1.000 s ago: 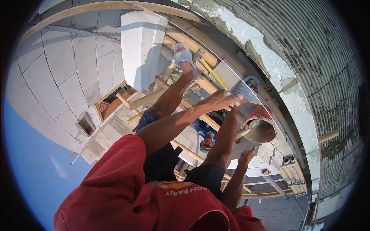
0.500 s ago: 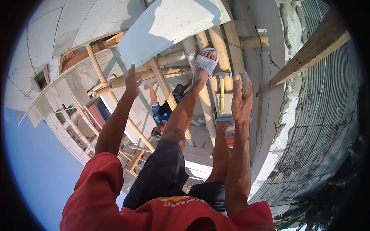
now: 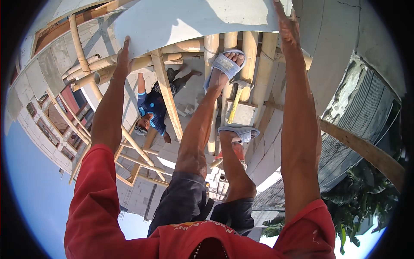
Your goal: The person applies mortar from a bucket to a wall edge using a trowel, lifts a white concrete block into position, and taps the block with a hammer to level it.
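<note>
Left hand, right hand: at pale slab | red bucket: contents hidden

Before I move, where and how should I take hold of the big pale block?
Probably by its two opposite ends, left hand coming from the left, right hand from the right: the block is wide and flat-faced, with no handle showing.

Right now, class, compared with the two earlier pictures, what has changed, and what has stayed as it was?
The bare left hand and bare right hand have spread apart and forward to opposite ends of the large, pale, rectangular block, seemingly touching it; grip is unclear. The view has shifted, too. The yellow-handled metal hammer still lies between the grey-blue slide sandals.
</note>
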The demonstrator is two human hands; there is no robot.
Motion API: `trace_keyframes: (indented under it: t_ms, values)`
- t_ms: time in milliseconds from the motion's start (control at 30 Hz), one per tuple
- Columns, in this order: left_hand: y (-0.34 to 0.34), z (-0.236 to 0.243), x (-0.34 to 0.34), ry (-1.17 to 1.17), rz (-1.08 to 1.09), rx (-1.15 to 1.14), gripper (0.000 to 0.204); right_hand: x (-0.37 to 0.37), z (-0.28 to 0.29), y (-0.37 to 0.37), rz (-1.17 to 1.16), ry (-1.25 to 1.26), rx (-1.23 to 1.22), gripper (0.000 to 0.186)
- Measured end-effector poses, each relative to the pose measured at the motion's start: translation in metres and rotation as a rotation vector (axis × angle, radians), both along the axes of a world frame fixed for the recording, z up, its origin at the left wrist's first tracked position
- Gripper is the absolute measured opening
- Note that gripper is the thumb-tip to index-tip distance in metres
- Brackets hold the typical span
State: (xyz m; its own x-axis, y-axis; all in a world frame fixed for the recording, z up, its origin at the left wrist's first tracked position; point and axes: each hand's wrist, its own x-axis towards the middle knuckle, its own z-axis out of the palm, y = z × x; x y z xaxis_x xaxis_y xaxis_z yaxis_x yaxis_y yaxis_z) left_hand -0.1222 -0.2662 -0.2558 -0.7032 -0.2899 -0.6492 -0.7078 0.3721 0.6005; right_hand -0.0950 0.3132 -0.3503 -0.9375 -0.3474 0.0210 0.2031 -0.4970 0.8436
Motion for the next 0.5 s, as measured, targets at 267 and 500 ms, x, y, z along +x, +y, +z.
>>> trace_keyframes:
  t_ms: [267, 500]
  values:
    - [0.004, 0.029, -0.006, -0.167, 0.251, 0.101, 0.095, -0.002, -0.031, -0.005, 0.099, 0.087, -0.318, 0.057]
    - [0.034, 0.084, 0.029, -0.421, 0.22, -0.035, 0.103, -0.057, 0.01, 0.019, -0.248, -0.262, -1.63, 0.056]
